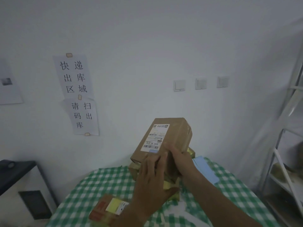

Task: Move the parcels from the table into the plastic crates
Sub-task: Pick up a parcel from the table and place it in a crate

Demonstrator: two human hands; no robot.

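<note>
Above the checked table [101, 181], both hands' grip holds a parcel [164, 138].

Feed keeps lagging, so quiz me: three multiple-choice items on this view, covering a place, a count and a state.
1. Where does the small brown cardboard parcel with the yellow label lie?
A. on the green checked tablecloth
B. on the metal shelf
C. on the floor

2. How many white wall switches show?
A. one
B. three
C. five

3. The brown cardboard box with the white shipping label is:
A. flat on the table
B. torn open
C. held up by both hands

Key:
1 A, it rests on the cloth.
2 B, three in a row.
3 C, left hand and right hand grip it.
</note>
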